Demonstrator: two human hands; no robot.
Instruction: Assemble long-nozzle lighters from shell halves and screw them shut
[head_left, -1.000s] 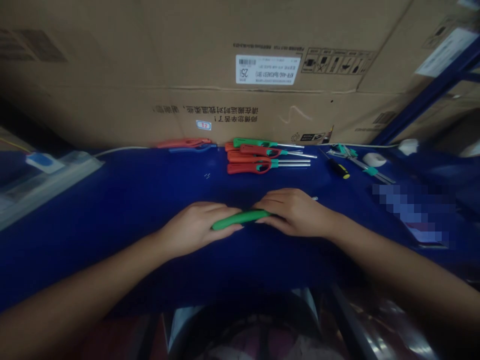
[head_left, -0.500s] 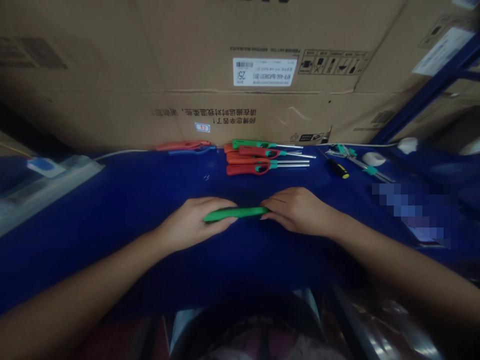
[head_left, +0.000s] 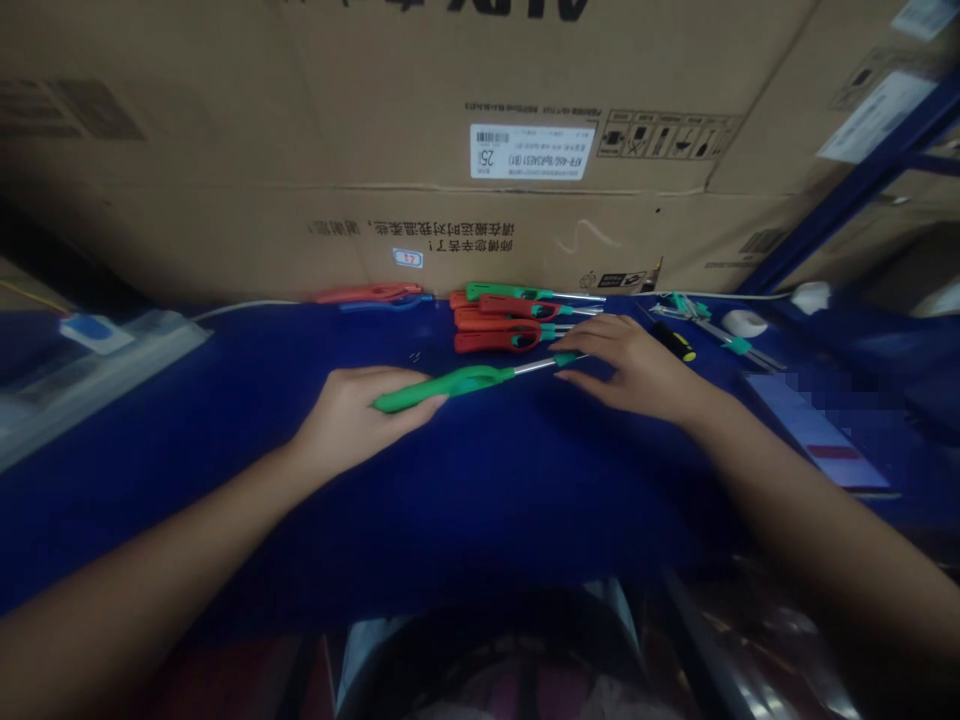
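Currently, head view: poss. misalignment if L hand (head_left: 360,415) and R hand (head_left: 634,370) pull off-axis, bending metal tube (head_left: 535,367); R hand could also knock nearby stacked lighters (head_left: 487,342). L fingers closed, gripping green lighter (head_left: 442,388) above blue table (head_left: 487,490), approx. centre. R fingers part-spread w/ teal collar (head_left: 565,359) between; firm pinch n/c (can't tell).

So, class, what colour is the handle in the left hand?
The handle is green, clearest in the head view.

Workshop bench (head_left: 465,490), yellow-tipped screwdriver (head_left: 673,341), cardboard carton (head_left: 390,110)
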